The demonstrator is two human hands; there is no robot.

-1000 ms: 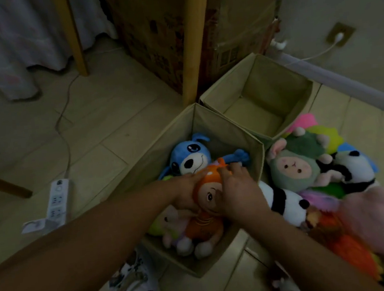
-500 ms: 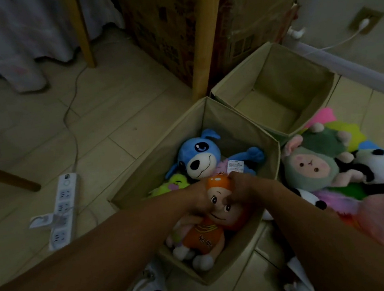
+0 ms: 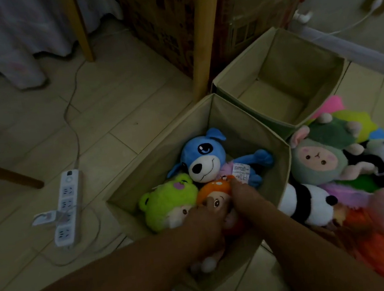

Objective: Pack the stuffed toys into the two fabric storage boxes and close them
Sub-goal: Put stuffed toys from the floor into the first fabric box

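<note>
The orange-capped doll is being gripped by both hands, the left hand closed on its face side and the right hand on its cap, and is being pressed down at the near side of the nearer fabric box. Its long axis is judged to run toward the box's near corner, feet nearest the person. The farther fabric box, lying empty beyond the far-right wall, is being left nearer the right hand, with the unpacked toy pile just outside that wall.

The near storage box and the far storage box were matt beige woven cloth. The blue dog and green bear were fuzzy plush; the dog carried a papery tag. The floor was smooth tile, faintly glossy. The power strip looked like smooth white plastic.
</note>
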